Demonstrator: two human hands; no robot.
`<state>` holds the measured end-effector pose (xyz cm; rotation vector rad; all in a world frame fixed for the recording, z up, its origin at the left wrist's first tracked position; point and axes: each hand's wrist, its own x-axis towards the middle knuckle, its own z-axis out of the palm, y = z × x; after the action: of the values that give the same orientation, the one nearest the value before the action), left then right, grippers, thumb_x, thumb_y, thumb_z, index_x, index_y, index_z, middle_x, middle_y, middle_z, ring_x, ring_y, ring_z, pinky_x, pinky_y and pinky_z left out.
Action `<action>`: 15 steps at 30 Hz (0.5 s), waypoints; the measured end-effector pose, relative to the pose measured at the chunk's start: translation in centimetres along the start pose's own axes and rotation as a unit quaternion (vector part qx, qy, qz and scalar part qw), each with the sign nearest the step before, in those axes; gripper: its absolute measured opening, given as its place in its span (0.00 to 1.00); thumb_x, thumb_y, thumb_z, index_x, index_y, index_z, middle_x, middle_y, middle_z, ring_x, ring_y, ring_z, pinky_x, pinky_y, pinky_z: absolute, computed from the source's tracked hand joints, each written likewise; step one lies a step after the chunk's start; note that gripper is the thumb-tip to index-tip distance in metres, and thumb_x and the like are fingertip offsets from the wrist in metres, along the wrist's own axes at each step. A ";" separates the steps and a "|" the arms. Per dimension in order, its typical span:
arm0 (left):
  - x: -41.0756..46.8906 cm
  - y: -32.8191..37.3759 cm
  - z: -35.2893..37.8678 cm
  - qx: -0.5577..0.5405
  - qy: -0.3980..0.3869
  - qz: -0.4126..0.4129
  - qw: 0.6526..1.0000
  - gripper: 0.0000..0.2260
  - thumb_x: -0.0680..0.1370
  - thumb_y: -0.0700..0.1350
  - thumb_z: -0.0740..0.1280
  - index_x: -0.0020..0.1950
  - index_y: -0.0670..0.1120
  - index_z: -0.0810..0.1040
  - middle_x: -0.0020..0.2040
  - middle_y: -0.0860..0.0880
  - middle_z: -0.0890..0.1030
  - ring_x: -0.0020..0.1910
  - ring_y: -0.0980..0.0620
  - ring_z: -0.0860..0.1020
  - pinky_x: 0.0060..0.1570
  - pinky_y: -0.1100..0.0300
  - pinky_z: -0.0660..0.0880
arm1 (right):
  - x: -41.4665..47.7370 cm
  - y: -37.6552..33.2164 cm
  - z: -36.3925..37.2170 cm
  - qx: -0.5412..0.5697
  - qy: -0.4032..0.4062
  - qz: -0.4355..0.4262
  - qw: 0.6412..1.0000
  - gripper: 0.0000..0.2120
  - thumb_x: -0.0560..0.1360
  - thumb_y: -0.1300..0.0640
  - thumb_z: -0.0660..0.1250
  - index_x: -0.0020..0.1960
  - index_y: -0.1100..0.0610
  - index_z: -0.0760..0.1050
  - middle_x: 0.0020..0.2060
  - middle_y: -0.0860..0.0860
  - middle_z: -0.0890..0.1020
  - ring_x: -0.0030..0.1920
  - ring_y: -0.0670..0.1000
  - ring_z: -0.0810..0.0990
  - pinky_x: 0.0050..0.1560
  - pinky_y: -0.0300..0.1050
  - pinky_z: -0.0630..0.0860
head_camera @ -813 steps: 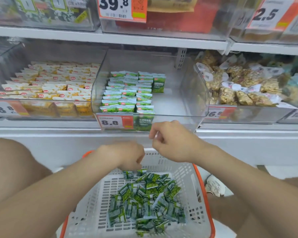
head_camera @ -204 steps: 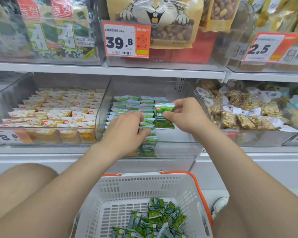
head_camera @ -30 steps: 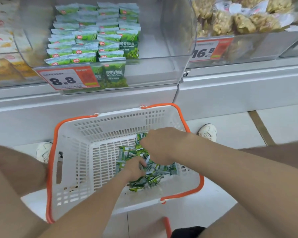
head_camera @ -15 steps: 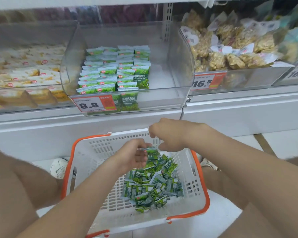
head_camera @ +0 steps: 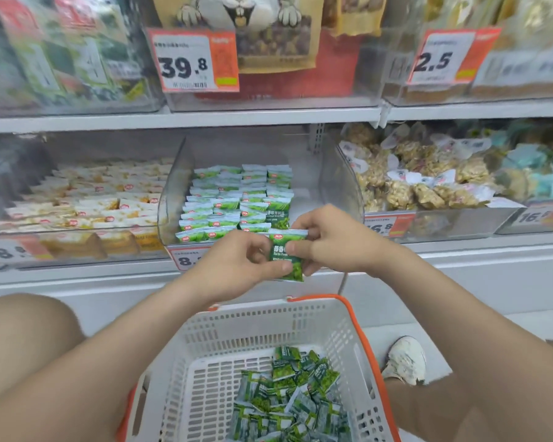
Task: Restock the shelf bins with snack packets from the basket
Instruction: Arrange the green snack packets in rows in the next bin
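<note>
— Where is the snack packet (head_camera: 286, 253) right now?

— Upright between both hands, in front of the clear bin (head_camera: 342, 186) and above the far rim of the basket (head_camera: 268, 317). The left grip (head_camera: 240, 263) pinches its left and lower edge; the right grip (head_camera: 332, 240) pinches its right side near the top.

— And the bin itself?

— It sits in the middle of the lower shelf. Rows of green packets (head_camera: 237, 199) fill its left and centre, and its right side shows bare floor. A price tag (head_camera: 186, 258) on its front is partly hidden behind the left grip.

— What is around it?

— To the left is a bin of yellow-and-white packets (head_camera: 103, 199); to the right is a bin of pale nutty clusters (head_camera: 422, 183) in clear wrappers. The upper shelf (head_camera: 205, 118) runs above them and carries larger bags, with an orange tag reading 39.8 (head_camera: 193, 60) and another reading 2.5 (head_camera: 441, 60).

— And the basket?

— White plastic with an orange rim, low in front of the person, with a loose pile of green packets (head_camera: 288, 393) at its right side. A white shoe (head_camera: 404, 358) rests on the pale floor (head_camera: 380, 333) just beside it.
</note>
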<state>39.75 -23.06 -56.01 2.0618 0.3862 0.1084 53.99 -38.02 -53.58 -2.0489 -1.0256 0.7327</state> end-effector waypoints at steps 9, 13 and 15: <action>1.3 0.8 -1.7 0.085 0.139 0.054 0.985 0.15 0.70 0.57 0.81 0.38 0.50 0.80 0.31 0.55 0.79 0.29 0.60 0.72 0.37 0.57 0.69 | 2.0 -1.2 -1.0 0.001 0.037 -0.068 0.997 0.10 0.79 0.52 0.73 0.55 0.57 0.80 0.38 0.62 0.85 0.37 0.59 0.87 0.44 0.63 0.84; 3.0 0.7 -3.0 0.248 0.244 0.107 0.931 0.13 0.77 0.62 0.71 0.56 0.56 0.80 0.45 0.58 0.81 0.43 0.56 0.79 0.47 0.52 0.76 | 4.7 -0.5 -0.9 -0.057 0.198 -0.075 0.976 0.09 0.78 0.48 0.72 0.56 0.52 0.82 0.35 0.53 0.85 0.41 0.54 0.84 0.47 0.53 0.81; 3.9 0.2 -3.5 0.329 0.224 0.111 0.911 0.15 0.81 0.61 0.66 0.63 0.54 0.78 0.55 0.55 0.79 0.53 0.49 0.79 0.52 0.49 0.76 | 6.0 -0.1 -0.6 -0.117 0.231 -0.054 0.964 0.12 0.79 0.49 0.71 0.59 0.53 0.81 0.39 0.52 0.85 0.50 0.57 0.82 0.49 0.48 0.77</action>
<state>42.64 -19.00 -54.42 2.7474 0.5116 0.6795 57.58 -33.15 -54.12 -2.1960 -0.9701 0.0629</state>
